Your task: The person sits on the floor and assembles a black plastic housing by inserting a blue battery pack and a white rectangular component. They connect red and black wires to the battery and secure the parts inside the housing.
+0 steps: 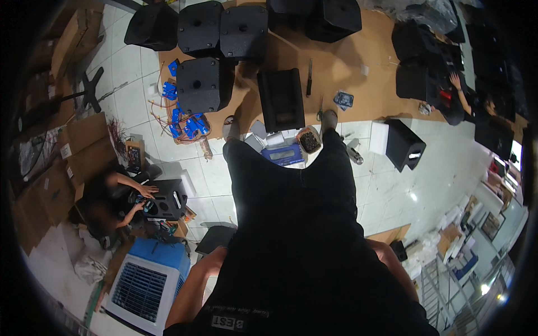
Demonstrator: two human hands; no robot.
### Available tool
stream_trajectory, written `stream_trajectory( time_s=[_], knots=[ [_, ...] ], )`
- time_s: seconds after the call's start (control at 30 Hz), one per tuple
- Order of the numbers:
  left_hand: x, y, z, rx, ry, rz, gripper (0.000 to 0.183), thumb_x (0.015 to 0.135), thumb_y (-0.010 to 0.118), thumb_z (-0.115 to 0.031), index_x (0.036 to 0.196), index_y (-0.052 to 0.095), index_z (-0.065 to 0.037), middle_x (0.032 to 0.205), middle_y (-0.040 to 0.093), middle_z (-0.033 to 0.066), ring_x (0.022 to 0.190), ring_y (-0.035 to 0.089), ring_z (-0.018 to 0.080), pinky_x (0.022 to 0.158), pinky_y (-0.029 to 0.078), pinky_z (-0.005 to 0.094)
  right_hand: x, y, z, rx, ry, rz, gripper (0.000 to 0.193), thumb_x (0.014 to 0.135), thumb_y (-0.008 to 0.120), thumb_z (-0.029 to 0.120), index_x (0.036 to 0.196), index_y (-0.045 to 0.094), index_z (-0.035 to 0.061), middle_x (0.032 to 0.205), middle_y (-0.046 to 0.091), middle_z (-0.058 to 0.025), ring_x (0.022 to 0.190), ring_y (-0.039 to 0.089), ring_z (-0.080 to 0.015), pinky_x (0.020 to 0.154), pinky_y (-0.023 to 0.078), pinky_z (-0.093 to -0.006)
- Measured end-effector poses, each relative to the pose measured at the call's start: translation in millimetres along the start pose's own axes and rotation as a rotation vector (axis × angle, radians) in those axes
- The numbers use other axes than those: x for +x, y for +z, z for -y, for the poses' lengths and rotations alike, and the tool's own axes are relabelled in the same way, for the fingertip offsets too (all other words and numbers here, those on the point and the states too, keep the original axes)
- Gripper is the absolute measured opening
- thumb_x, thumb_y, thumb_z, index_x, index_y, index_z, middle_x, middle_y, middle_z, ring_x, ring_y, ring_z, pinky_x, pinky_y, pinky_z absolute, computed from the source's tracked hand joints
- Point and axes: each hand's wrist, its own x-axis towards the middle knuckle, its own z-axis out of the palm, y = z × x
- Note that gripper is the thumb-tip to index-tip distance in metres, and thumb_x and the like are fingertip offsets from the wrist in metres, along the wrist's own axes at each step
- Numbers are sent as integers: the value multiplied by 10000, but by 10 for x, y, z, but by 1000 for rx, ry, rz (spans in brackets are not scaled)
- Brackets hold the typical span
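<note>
Neither of my hands shows. My bare left arm and right arm appear at the lower edge, bent close to my sides, and my torso hides what lies beyond them. I stand with my feet at the edge of a cardboard sheet [358, 73]. Just ahead of my feet lies an open black speaker cabinet [280, 101]. Between my legs are a small box of screws [309, 140] and a blue-and-white package [282, 155]. A long dark tool [309, 77], scissors [320, 110] and a small clear packet [343, 100] rest on the cardboard.
Several black speaker cabinets [197, 84] stand ahead at left. Blue parts with wires [190, 126] lie beside them. Another cabinet [404, 144] is at right. One person [106, 196] works on a cabinet at left, another [476, 103] at far right. An air cooler [143, 285] stands lower left.
</note>
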Motion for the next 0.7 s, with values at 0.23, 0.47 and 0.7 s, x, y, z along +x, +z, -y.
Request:
stream_trajectory(
  time_s=[0.23, 0.47, 0.7],
  knots=[
    [1323, 729, -882, 30, 238, -447, 376, 927, 710, -95, 1289, 624, -35, 1177, 680, 170, 1049, 690, 318, 882, 540, 405, 628, -1932, 101, -537, -196, -553, 354, 905, 808, 237, 1179, 696, 41, 977, 709, -131, 935, 701, -261, 818, 558, -374],
    [2051, 871, -1230, 456, 398, -610, 157, 992, 665, -149, 1077, 702, -21, 1014, 697, 214, 989, 670, 424, 851, 541, 450, 1359, -1231, 245, -431, -257, -574, 219, 960, 703, 207, 1023, 699, -2, 994, 681, -223, 909, 649, -428, 825, 527, -480],
    [1537, 724, -1032, 201, 106, -534, 248, 1064, 531, -185, 1012, 677, 7, 959, 680, 282, 964, 657, 488, 820, 518, 483, 1349, -794, 475, -247, 20, -396, 339, 1008, 634, 246, 817, 686, -28, 731, 631, -254, 712, 645, -441, 674, 494, -502]
  ],
)
